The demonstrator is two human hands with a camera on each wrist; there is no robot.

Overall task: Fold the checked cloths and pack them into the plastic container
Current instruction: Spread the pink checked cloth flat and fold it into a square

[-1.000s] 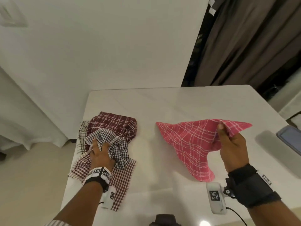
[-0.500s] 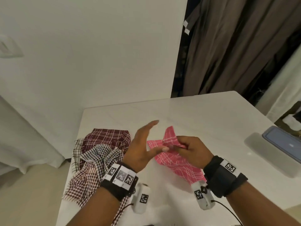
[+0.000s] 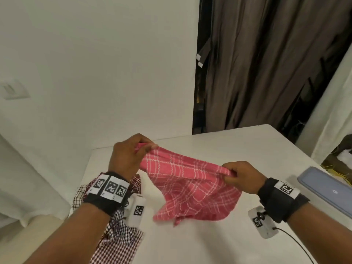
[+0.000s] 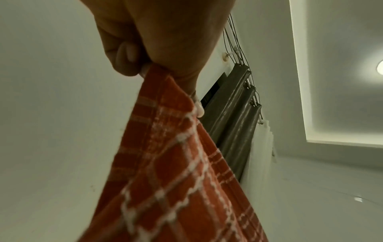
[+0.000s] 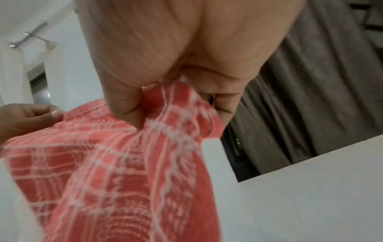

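Red-and-white checked cotton cloth (image 3: 188,187), stretched above worktop centre, lower part sagging, likely squared for folding | left hand (image 3: 126,157) pinching one top corner; right hand (image 3: 242,177) pinching the other | darker checked cloths (image 3: 116,237) heaped at left edge | blue-lidded plastic container (image 3: 327,189) at right edge | white worktop (image 3: 219,145); white wall, grey curtains behind.

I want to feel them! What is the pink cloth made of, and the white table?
The pink cloth looks like soft woven cotton, matte: it sags and creases between the left hand and right hand, and its white check lines look stitched in. The table looks hard, smooth and slightly glossy, perhaps laminate or stone; the left wrist view shows a light reflected on it.
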